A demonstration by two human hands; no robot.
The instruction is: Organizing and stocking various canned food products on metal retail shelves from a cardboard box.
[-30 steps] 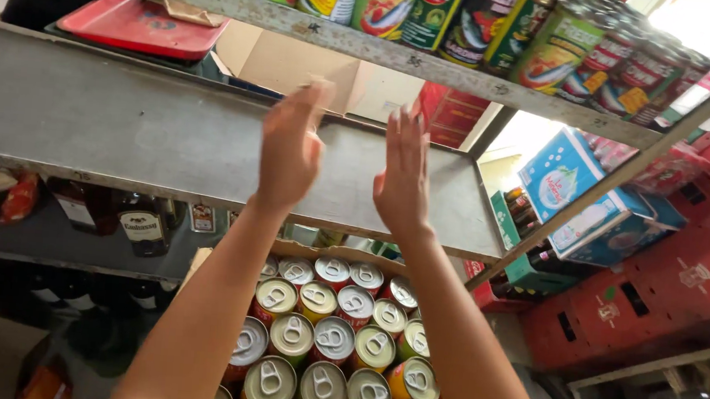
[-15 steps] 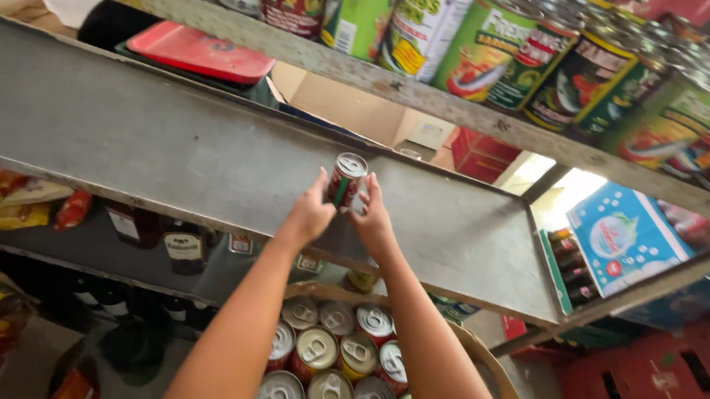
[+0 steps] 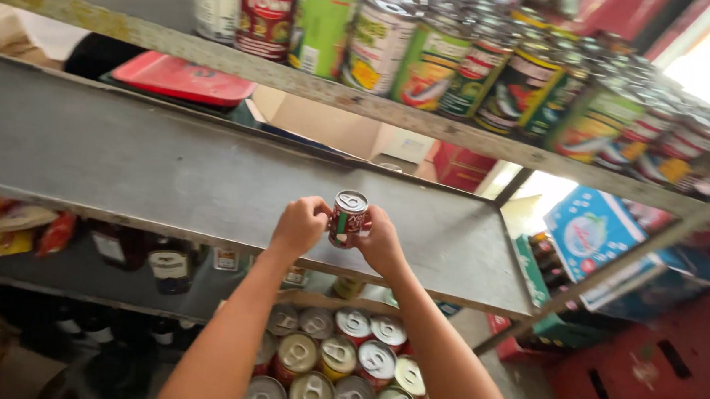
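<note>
Red-and-green drink can [image 3: 348, 218] upright on grey metal shelf [image 3: 121, 164], clamped between left hand [image 3: 300, 226] and right hand [image 3: 381, 242], fingers wrapped round its sides. Below: box of pull-tab cans [image 3: 333, 367].

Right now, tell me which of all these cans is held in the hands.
The small red drink can with a pull-tab top, upright on the grey shelf, held between the left hand and right hand. The other cans stand untouched above and below.
</note>
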